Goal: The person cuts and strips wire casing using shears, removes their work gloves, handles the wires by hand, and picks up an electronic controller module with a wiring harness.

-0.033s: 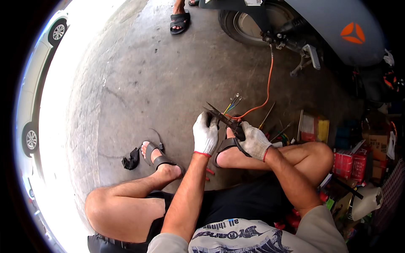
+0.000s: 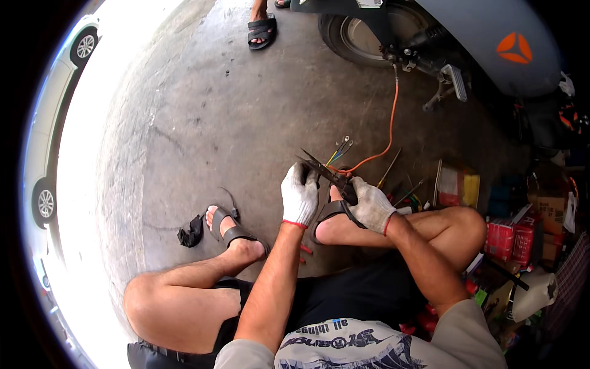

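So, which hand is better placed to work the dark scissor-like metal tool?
Probably the gloved right hand: it holds the handle end of the tool; the gloved left hand is near the blades.

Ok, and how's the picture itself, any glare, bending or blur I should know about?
In the head view, glare washes out the ground at the left; the white car there curves along the fisheye rim; black corners frame the picture; the far right sinks into shadow; the gloved right hand looks fairly sharp, but the dark tool it holds shows little detail.
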Available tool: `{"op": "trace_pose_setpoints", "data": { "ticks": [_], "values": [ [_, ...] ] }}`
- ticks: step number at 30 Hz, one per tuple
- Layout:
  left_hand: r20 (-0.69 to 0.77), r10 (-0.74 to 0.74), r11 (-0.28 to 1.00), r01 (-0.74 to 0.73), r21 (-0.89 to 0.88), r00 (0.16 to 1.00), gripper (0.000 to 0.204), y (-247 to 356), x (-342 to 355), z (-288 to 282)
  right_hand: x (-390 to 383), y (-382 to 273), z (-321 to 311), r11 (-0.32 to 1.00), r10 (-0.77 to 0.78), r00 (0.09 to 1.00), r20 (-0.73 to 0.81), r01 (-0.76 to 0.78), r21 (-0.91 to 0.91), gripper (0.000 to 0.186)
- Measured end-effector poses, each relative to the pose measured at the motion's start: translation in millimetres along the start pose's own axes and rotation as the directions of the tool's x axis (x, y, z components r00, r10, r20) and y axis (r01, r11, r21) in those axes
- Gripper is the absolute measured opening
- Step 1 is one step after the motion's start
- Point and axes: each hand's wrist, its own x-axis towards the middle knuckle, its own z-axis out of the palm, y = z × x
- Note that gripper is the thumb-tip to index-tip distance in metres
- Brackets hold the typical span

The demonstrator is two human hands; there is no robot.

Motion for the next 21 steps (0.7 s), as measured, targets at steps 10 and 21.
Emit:
{"op": "trace_pose_setpoints", "data": {
  "ticks": [10,21],
  "values": [
    [0.132,-0.129,0.986,0.141,-0.093,0.983,0.006,24,2,-9,0,11,3,0.996,-0.085,0.996,-0.028,0.085,0.007,0.035],
    [0.194,-0.150,0.971,0.181,-0.157,0.970,0.010,16,4,-12,-1,13,4,0.975,-0.083,0.995,0.063,0.068,0.210,0.018]
  ]
}}
